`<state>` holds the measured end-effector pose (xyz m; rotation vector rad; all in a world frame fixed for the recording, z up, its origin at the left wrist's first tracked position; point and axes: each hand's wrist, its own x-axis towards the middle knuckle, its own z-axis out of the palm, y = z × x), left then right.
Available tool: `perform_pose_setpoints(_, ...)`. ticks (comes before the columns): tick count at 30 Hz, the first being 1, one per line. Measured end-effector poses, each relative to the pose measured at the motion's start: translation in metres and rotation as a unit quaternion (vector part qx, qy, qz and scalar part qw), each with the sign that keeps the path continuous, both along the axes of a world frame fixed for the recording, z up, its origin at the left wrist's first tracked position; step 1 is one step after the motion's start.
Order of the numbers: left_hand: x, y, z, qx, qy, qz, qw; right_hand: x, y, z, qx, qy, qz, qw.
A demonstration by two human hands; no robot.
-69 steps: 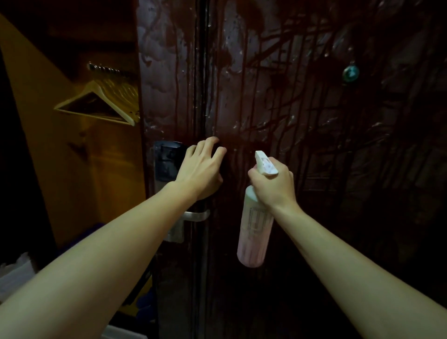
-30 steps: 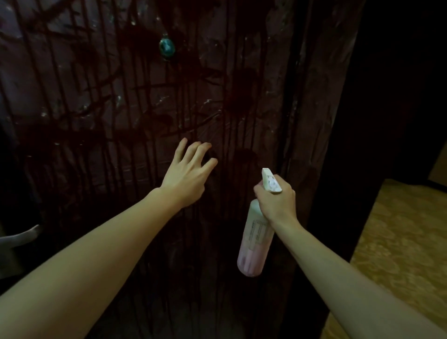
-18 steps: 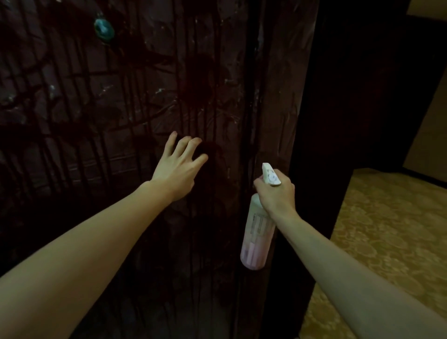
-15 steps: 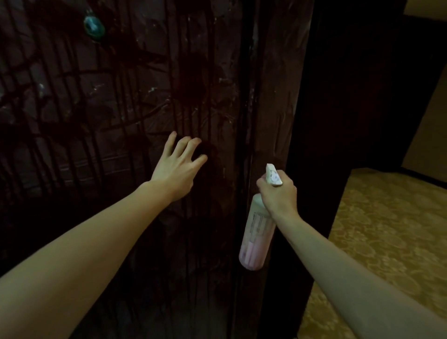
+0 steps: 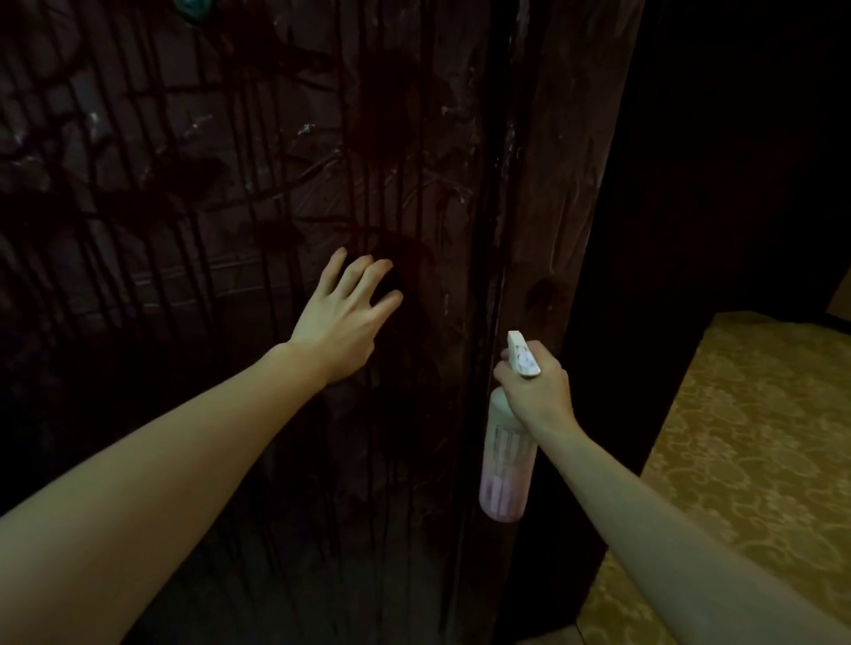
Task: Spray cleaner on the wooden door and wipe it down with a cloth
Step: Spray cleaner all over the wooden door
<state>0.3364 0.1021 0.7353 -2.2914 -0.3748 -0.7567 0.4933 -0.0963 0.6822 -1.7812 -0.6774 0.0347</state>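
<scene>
The dark wooden door [image 5: 207, 184] fills the left and middle of the head view, its surface wet with long drip streaks and smears. My left hand [image 5: 343, 317] rests against it with fingers spread and fairly straight. A darker patch lies under the fingertips; I cannot tell whether it is a cloth. My right hand [image 5: 539, 391] grips the neck of a white and pink spray bottle [image 5: 506, 465], which hangs down in front of the door's right edge, its nozzle turned toward the wood.
A brown door frame [image 5: 562, 184] runs down beside the bottle. Beyond it is a dark opening, then patterned gold carpet [image 5: 737, 460] at the right. A teal peephole [image 5: 191, 4] shows at the top edge.
My view has swung right, from the handle side to the door's right edge. My left hand slid right across the door. The bottle stayed in my right hand.
</scene>
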Motion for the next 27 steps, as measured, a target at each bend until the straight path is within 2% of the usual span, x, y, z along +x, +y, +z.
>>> perform_pose_setpoints(7, -0.029, 0.011, -0.01, -0.01, 0.003, 0.023, 1.0, -0.025, 0.02, -0.014, -0.04, -0.056, 0.052, 0.996)
perform_pose_setpoints(13, -0.058, 0.017, -0.02, -0.022, 0.009, 0.048, 0.999, -0.05, 0.04, -0.02, -0.024, -0.053, 0.148, 0.987)
perform_pose_setpoints(22, -0.102, 0.027, -0.033, -0.07, 0.014, 0.107, 0.992, -0.089, 0.068, -0.027, -0.045, -0.06, 0.179, 0.981)
perform_pose_setpoints(27, -0.129, 0.032, -0.041, -0.094, 0.012, 0.129, 0.987, -0.11, 0.081, -0.038, -0.057, -0.057, 0.233, 0.969)
